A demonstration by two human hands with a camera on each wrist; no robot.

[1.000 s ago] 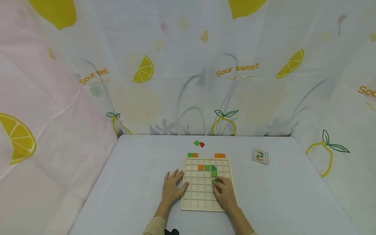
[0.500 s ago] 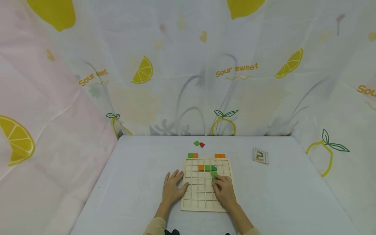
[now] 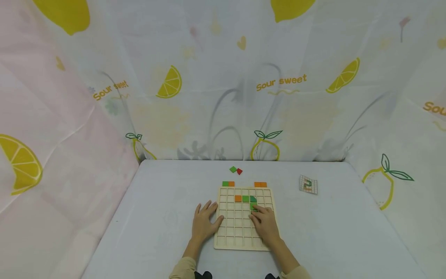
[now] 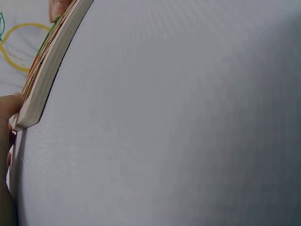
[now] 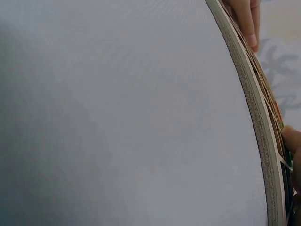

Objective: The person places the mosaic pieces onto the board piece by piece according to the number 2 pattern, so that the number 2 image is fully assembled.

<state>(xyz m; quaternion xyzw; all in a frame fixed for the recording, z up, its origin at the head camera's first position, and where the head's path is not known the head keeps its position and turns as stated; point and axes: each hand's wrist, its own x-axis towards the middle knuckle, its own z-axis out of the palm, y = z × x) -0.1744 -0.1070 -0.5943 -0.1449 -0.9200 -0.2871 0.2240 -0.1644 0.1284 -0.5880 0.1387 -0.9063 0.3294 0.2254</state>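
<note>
A wooden grid board [image 3: 230, 232] lies in front of me. My left hand [image 3: 203, 224] rests along its left edge with fingers spread and thumb on the rim; the left wrist view catches that thumb [image 4: 9, 106] at the board's corner. My right hand [image 3: 266, 225] is over the board's right half, finger and thumb pinching a green tile mostly hidden beneath them. Close to these fingertips sits a green tile [image 3: 253, 206] in its cell. Above it, a dark green tile with a rounded corner [image 3: 253, 199], a green tile [image 3: 245, 198] and an orange tile [image 3: 238, 198] form a row.
Behind the board lie a green tile [image 3: 225, 183] beside an orange one [image 3: 231, 184], and an orange pair [image 3: 260, 184]. Farther back are a green tile [image 3: 233, 169] and a red piece [image 3: 239, 171]. A pattern card [image 3: 308, 185] lies at the right.
The right fingertips have shifted slightly away from me along the board, and the dark green seen between them a second ago is now covered. The left hand stays put.
</note>
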